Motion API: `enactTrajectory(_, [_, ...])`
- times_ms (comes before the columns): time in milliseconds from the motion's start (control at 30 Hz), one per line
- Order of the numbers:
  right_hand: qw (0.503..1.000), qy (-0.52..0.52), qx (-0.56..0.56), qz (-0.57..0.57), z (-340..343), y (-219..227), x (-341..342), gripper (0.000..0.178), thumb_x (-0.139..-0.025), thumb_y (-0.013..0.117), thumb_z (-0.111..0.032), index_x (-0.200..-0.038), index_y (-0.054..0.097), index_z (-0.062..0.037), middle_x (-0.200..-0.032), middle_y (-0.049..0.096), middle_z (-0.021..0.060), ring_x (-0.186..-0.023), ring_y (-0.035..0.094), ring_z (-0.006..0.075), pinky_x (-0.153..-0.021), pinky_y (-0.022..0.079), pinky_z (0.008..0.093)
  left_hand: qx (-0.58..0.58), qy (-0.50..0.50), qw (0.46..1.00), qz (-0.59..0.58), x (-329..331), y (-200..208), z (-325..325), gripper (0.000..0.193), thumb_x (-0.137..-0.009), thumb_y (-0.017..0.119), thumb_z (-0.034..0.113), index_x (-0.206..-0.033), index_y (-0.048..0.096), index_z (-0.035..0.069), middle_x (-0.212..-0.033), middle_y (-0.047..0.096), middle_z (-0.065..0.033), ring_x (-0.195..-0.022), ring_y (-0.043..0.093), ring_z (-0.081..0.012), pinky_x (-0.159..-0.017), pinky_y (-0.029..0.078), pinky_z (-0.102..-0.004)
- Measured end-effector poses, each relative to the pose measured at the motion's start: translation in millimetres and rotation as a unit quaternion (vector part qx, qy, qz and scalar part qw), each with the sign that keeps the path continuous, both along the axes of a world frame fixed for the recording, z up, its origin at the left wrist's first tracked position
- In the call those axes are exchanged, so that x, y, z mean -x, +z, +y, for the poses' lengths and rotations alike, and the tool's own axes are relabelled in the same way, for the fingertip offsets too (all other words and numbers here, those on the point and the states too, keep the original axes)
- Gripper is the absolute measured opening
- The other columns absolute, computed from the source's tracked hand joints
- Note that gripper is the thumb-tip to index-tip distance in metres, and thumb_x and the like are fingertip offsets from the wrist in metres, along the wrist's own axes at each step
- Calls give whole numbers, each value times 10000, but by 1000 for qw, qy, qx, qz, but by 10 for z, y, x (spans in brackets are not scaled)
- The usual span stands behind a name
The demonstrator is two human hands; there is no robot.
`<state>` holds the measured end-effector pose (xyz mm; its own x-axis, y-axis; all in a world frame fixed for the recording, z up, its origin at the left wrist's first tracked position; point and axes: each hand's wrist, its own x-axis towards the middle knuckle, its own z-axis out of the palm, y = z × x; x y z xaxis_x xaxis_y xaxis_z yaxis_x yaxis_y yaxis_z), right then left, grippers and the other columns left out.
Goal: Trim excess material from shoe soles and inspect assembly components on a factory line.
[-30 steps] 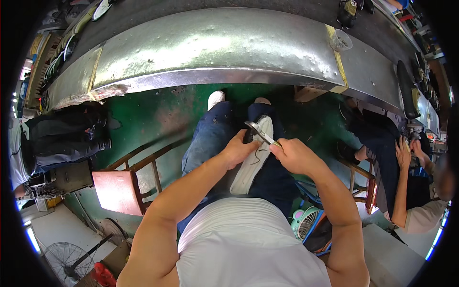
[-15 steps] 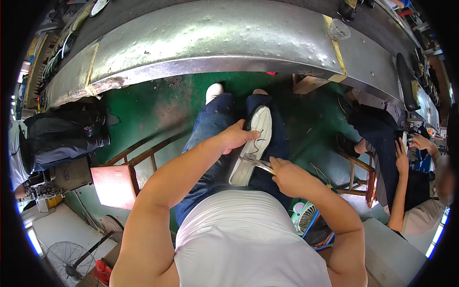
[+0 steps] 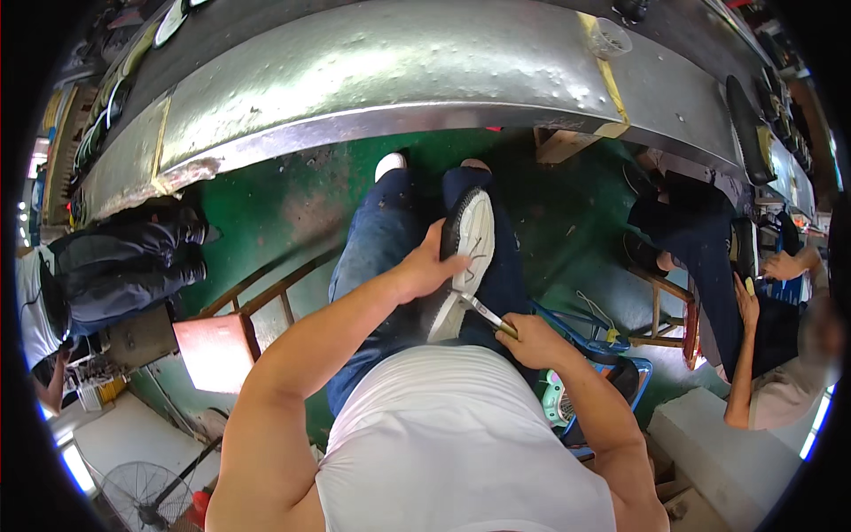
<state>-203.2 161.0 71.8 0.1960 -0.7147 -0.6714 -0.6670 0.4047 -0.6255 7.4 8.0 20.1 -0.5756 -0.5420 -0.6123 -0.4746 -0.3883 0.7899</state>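
A shoe rests sole side up across my lap. Its underside is whitish with a dark edge, and a dark squiggly line runs over the middle; whether it is a cord or a mark I cannot tell. My left hand is closed round the shoe's left side, thumb lying over the underside. In my right hand is a hammer with a metal head and shaft, gripped by the handle. Its head touches or hovers just over the shoe's near part.
A metal-covered bench curves across the front, bearing a clear plastic cup. A brown-topped stool stands left. At right a seated person handles a shoe. A green fan and blue-framed chair are beside my right arm.
The shoe has tilted, showing more of its dark left side. My right hand has shifted slightly right and down with the hammer; my left hand keeps its hold.
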Motion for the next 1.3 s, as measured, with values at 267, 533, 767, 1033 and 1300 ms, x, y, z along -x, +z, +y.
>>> enactTrajectory(267, [973,96,158,135,297,65,-102,230,-908,565,-109,-1090,586,30,-946,663,241,-867,676,396,-782,545,440,70,128,986,74,94,-377,360,962,-856,731,147,-1586,106,96,-1482,403,-218,-1354,438,-298,-1134,346,-390])
enactTrajectory(533, [907,39,-301,-292,79,-620,604,342,-958,645,-320,-1101,659,-9,-846,675,25,-748,653,98,-559,518,303,189,-45,981,17,-309,-266,794,972,-922,658,262,-1591,-26,91,-1593,133,-260,-1494,158,-371,-1212,172,-406])
enactTrajectory(767, [976,-42,-187,-101,-201,259,562,270,-956,617,-215,-1120,638,-1,-862,693,65,-769,661,141,-570,526,286,112,25,993,-9,-300,-169,803,1023,-920,660,164,-1592,-111,169,-1617,81,-240,-1510,147,-358,-1204,218,-384])
enactTrajectory(1033, [991,19,133,-18,-169,-113,106,346,-970,578,-362,-915,608,-22,-842,663,234,-827,642,453,-716,499,507,86,4,996,36,-486,-174,584,1039,-894,715,120,-1601,-46,91,-1601,255,-190,-1432,320,-223,-1167,275,-319])
enactTrajectory(1300, [878,-237,393,136,-853,703,1427,378,-857,719,-257,-1119,625,-1,-926,674,215,-824,666,393,-755,535,439,62,153,947,274,-991,1446,-366,879,-835,755,111,-1557,265,6,-1554,395,-158,-1430,371,-240,-1180,265,-384])
